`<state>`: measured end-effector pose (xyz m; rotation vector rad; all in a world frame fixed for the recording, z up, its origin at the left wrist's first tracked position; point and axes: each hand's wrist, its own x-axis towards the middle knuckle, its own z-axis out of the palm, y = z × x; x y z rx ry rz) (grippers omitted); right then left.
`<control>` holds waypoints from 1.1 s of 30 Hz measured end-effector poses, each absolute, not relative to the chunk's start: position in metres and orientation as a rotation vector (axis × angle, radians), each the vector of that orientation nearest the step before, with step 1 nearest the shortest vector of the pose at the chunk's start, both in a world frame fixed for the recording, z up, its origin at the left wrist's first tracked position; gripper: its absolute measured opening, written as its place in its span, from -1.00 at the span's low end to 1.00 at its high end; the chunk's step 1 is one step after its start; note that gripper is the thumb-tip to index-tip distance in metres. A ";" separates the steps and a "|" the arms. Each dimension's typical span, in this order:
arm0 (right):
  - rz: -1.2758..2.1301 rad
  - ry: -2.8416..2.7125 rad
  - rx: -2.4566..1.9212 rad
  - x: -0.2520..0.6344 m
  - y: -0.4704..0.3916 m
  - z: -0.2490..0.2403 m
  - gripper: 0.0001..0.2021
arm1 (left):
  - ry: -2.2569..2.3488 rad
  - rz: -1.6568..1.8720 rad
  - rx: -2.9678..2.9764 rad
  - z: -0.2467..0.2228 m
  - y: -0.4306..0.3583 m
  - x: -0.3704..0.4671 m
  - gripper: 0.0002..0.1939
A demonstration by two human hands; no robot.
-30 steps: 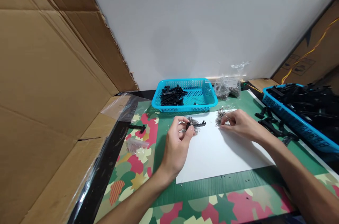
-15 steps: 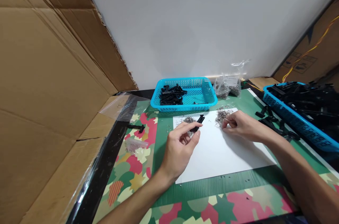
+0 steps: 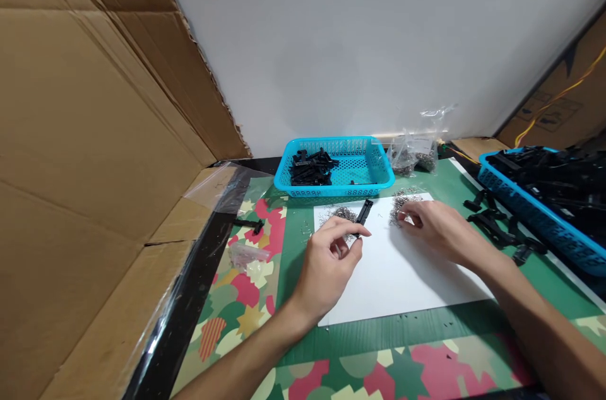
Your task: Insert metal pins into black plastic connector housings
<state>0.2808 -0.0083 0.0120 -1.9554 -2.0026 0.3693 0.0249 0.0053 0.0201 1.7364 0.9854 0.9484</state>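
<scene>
Between thumb and fingers, my left hand [image 3: 334, 258] holds a narrow black plastic part [image 3: 364, 213], tilted with its far end up, above a white sheet [image 3: 379, 280]. My right hand [image 3: 433, 226] is at the edge of a pile of small metal pieces [image 3: 402, 203], possibly springs, on the sheet's right side. Its thumb and fingertips are pinched together; whatever is between them is too small to make out. Behind my left hand lies a second pile of small metal pieces [image 3: 344, 213].
A blue basket [image 3: 334, 192] with black parts stands at the back, beside clear bags [image 3: 411, 157] of metal pieces. Another blue basket [image 3: 544, 214], heaped with black parts, is at right. Loose black parts [image 3: 492, 226] lie beside it. Cardboard [image 3: 85, 135] walls the left.
My left hand has turned the black part, so more of its length shows above the fingers. My right hand stays at the right pile, its fingers slightly shifted. The view has moved slightly.
</scene>
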 end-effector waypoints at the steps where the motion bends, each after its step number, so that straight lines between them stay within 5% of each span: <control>1: 0.337 -1.980 -1.984 0.280 -0.009 0.013 -0.84 | 0.987 0.946 1.738 0.020 0.005 0.025 -0.84; 8: 0.445 -1.863 -1.897 0.272 -0.012 0.022 -0.85 | 1.000 0.918 1.755 0.020 0.004 0.026 -0.84; 15: 1.077 -1.818 -1.398 0.250 -0.024 0.031 -0.76 | 1.066 0.821 1.887 0.022 0.004 0.023 -0.86; 33: 1.071 -1.638 -1.290 0.223 -0.027 0.017 -0.63 | 1.062 0.835 1.923 0.028 -0.003 0.022 -0.77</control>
